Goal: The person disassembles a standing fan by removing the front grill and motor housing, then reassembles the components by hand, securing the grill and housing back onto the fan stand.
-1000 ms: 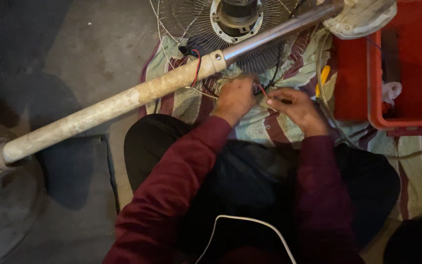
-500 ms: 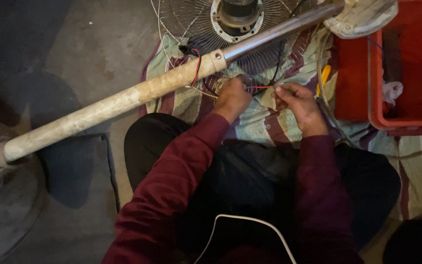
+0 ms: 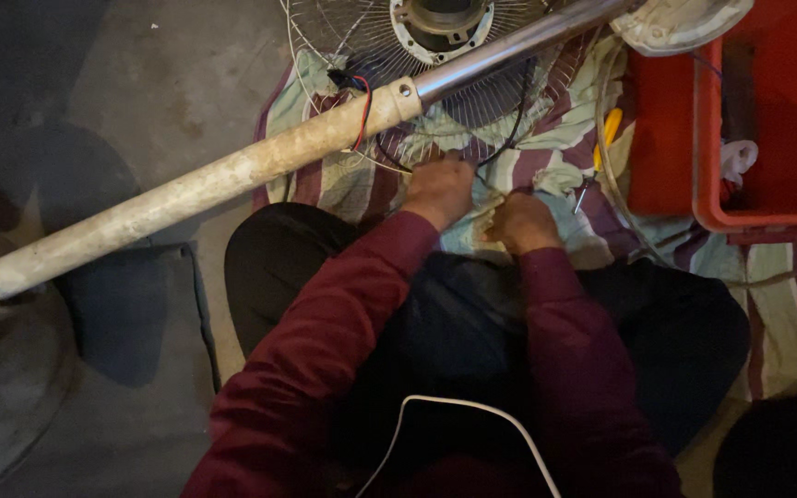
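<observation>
Red plastic crate (image 3: 694, 138), far right, on striped cloth (image 3: 786, 314). Yellow-handled screwdriver (image 3: 606, 138) just left of crate. White cable (image 3: 472, 410) near centre. Round grey base (image 3: 2, 387), near left, on concrete floor (image 3: 140, 83).

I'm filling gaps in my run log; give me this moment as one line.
left hand: on striped cloth by black wire | right hand: beside it, grip hidden | fan pole: lying across

I take this for an informal repair spot on a bare concrete floor (image 3: 140, 83). I see a dismantled fan grille (image 3: 371, 37), its worn stand pole (image 3: 205, 184), and a red tool crate (image 3: 749, 120) on a striped cloth (image 3: 565, 166).
</observation>
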